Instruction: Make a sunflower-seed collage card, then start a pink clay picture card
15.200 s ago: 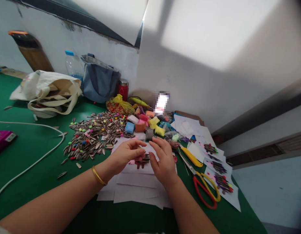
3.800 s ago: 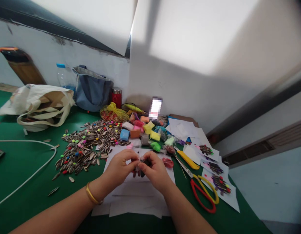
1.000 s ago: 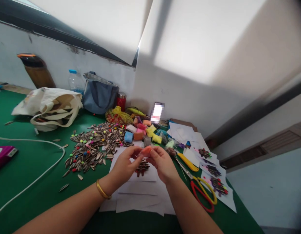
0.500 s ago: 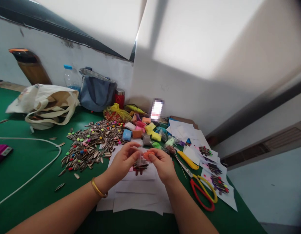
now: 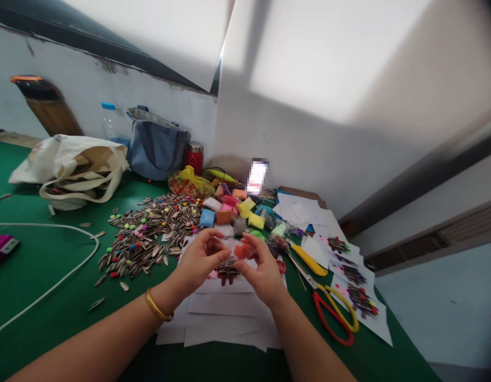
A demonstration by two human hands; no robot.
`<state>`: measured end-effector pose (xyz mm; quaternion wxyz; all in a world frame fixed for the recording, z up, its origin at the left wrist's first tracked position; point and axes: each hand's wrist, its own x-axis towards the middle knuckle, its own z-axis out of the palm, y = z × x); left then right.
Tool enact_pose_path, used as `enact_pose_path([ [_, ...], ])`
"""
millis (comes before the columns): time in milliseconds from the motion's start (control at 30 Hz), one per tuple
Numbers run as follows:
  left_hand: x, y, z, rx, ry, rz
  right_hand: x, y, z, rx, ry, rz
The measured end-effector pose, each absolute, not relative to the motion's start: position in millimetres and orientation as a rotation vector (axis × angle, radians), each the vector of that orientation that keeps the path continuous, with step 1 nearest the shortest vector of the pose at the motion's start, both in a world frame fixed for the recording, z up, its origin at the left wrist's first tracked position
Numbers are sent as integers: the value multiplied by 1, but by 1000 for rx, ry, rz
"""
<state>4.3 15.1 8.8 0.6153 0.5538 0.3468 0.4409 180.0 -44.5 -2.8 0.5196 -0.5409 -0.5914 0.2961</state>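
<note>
My left hand [image 5: 203, 260], with a gold bangle on its wrist, pinches what looks like a clear plastic wrapper. My right hand [image 5: 265, 273] curls around an orange lump of soft clay [image 5: 242, 251], thumb lowered and spread from the fingers. Both hands hover over a sheet of paper [image 5: 225, 286] bearing a seed-covered figure [image 5: 226, 269] with brown feet, partly hidden by the fingers. Just beyond the hands lie several wrapped clay blocks, among them a blue one [image 5: 207, 218] and a yellow one [image 5: 256, 220].
Sunflower seeds with coloured dots [image 5: 149, 233] are heaped on the left. At right lie a yellow cutter [image 5: 309, 259], scissors [image 5: 336, 313] and seed-decorated papers [image 5: 382, 323]. Behind stand a blue bag [image 5: 157, 146], a red flask [image 5: 195, 158] and a phone [image 5: 257, 176]. A white cable [image 5: 86, 233] curves leftward.
My right thumb has dropped away from the orange clay and the right fingers have spread. A red round piece now shows behind my right hand. The left hand stays nearly in place.
</note>
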Motion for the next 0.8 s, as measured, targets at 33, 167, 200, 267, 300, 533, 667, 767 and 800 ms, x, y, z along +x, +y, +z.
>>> enact_pose_path([
  [33, 4, 15, 9, 1276, 786, 1006, 179, -45, -2, -1311, -1476, 587],
  [167, 5, 11, 8, 1314, 733, 972, 176, -48, 1, -1283, -1574, 342],
  [200, 5, 11, 8, 1329, 736, 969, 176, -48, 2, -1270, -1579, 328],
  [267, 5, 9, 9, 1374, 747, 947, 175, -48, 3, -1260, -1583, 310],
  [300, 5, 9, 9, 1401, 752, 921, 175, -48, 4, -1264, -1584, 299],
  [533, 3, 8, 14, 1441, 737, 877, 173, -55, 12, -1342, -1619, 109],
  [667, 3, 5, 16, 1428, 670, 844, 170, -58, 13, -1276, -1680, 83],
  [767, 3, 4, 15, 1537, 665, 812, 167, -57, 11, -1251, -1782, 168],
  [800, 3, 4, 14, 1575, 669, 806, 166, -56, 10, -1251, -1802, 186],
])
